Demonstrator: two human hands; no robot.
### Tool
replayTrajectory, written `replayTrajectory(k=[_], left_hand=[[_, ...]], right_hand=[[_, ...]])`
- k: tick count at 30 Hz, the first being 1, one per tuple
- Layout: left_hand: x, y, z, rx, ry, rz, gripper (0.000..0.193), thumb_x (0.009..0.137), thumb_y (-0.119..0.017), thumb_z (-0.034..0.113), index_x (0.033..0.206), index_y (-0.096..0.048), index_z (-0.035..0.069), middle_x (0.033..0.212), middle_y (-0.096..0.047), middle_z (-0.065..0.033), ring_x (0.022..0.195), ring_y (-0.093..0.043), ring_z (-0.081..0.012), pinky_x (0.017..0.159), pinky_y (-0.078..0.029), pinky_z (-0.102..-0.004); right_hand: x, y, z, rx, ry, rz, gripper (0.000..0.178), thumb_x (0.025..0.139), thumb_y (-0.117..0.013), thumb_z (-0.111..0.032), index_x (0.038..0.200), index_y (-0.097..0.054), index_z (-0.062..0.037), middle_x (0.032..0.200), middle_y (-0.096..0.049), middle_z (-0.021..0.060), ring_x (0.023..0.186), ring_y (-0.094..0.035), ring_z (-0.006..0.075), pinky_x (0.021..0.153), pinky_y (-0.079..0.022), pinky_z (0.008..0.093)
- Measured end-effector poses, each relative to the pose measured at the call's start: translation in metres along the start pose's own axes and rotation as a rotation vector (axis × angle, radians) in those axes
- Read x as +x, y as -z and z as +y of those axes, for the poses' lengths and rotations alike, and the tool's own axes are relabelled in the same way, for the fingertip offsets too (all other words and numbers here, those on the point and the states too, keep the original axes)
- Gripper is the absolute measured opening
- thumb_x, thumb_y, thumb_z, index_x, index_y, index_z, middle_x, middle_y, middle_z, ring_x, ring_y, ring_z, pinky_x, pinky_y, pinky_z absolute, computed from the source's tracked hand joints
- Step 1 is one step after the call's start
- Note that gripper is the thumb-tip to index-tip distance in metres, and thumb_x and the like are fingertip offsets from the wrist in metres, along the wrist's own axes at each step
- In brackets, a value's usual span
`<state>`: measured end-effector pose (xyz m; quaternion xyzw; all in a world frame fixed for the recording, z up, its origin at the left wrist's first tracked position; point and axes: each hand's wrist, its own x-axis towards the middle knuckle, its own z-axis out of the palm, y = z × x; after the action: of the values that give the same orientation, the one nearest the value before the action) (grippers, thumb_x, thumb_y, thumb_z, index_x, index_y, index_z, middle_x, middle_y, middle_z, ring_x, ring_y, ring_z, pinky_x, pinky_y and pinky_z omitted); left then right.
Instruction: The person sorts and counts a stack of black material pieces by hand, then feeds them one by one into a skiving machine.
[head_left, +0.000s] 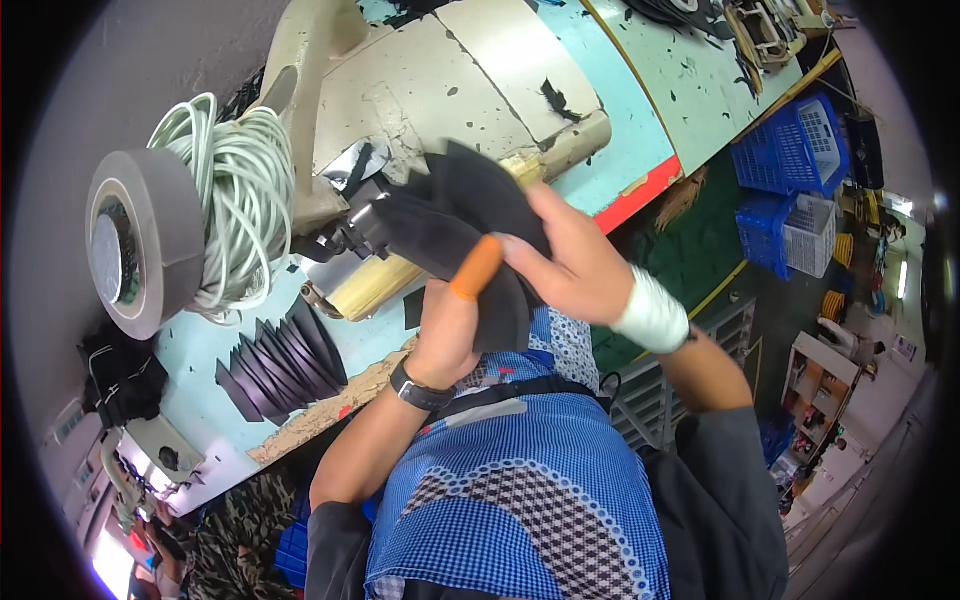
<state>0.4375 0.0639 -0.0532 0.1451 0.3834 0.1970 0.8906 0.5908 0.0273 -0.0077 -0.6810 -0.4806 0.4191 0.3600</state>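
Note:
A black fabric-like piece (440, 235), with pointed edges and seemingly several panels, is held in front of my body beside the sewing machine's working end. My left hand (450, 325), with an orange cover on one finger and a dark watch at the wrist, is closed on its lower side. On its right edge my right hand (575, 260) pinches it between thumb and fingers; a white wrap circles that wrist. Motion blurs the piece's upper part. The cream sewing machine (420, 90) stands just beyond. A row of nested dark curved pieces (280, 365) lies left of my left hand.
A grey tape roll (165, 230) and a coil of pale green cord (245, 190) sit at the left. Black scraps dot the light-blue table (205, 350), which has a worn front edge. Blue crates (785, 145) stand on the green floor at the right. Another person's camouflage-clad part (235, 535) shows lower left.

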Motion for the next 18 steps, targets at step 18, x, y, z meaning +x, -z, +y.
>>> replayTrajectory(k=[18], left_hand=[[-0.049, 0.013, -0.031, 0.311, 0.053, -0.222, 0.028, 0.091, -0.067, 0.012, 0.116, -0.058, 0.002, 0.109, -0.062, -0.0029, 0.096, -0.058, -0.0100, 0.084, -0.048, -0.0259]], right_hand=[[-0.129, -0.083, 0.011, 0.303, -0.199, 0.571, 0.021, 0.097, -0.054, -0.017, 0.106, -0.058, 0.0018, 0.086, -0.060, 0.0164, 0.079, -0.059, 0.0250, 0.073, -0.047, 0.0358]])
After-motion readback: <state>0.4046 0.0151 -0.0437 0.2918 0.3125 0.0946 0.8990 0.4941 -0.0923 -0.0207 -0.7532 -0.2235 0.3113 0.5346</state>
